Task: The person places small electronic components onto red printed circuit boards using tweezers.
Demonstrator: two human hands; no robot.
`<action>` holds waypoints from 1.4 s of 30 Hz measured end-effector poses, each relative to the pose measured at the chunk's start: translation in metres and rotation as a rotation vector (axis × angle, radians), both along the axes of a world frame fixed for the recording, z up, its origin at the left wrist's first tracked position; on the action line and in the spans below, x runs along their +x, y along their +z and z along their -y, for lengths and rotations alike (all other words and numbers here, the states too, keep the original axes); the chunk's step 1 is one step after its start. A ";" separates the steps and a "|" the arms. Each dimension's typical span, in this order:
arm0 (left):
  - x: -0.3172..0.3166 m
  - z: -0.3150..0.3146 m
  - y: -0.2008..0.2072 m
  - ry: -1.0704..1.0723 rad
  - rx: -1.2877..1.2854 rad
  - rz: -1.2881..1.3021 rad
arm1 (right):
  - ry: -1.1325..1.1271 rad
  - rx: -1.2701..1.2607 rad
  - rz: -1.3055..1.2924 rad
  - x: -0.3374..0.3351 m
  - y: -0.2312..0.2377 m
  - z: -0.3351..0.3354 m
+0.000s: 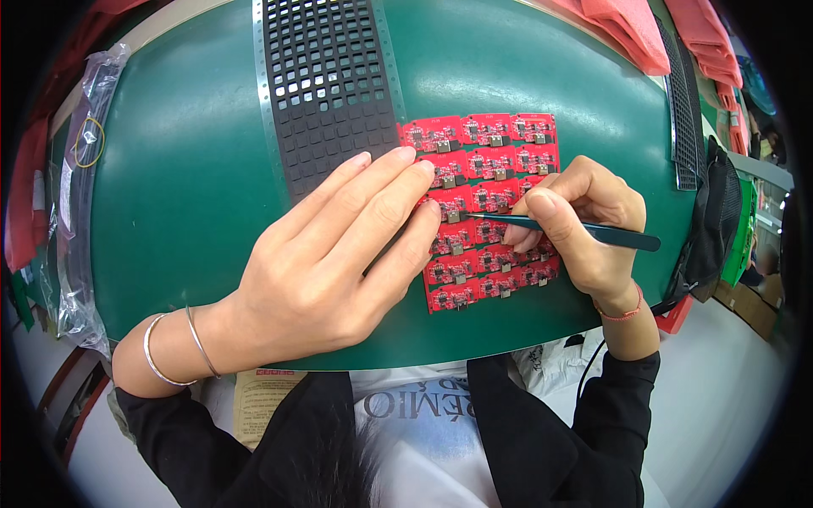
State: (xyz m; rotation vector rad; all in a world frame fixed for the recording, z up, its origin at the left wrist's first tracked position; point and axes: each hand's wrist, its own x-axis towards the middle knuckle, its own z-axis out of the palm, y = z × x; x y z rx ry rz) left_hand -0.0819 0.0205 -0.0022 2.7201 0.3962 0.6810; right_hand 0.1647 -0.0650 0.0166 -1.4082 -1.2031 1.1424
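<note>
A red circuit board panel [487, 163], made of several small boards with chips and metal connectors, lies on a green mat [186, 127]. My left hand [330, 254] lies flat with fingers stretched out, its fingertips on the panel's left edge. Under those fingers is the lower end of a black foam sheet [330, 127] of small squares. My right hand [576, 220] rests over the panel's right side and grips dark tweezers [593, 233]. The tweezers' tip touches or hovers just over a board near the panel's left column; which one I cannot tell.
Clear plastic packaging [80, 186] with a yellow rubber band lies along the left edge. Pink foam sheets [618, 30] sit at the far right, beside another black grid sheet [682, 102]. A black mesh bag [711, 220] hangs by the right edge.
</note>
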 end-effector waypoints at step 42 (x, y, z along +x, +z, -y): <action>-0.018 -0.011 0.003 0.158 0.130 -0.062 | 0.166 0.057 -0.015 -0.055 -0.006 -0.113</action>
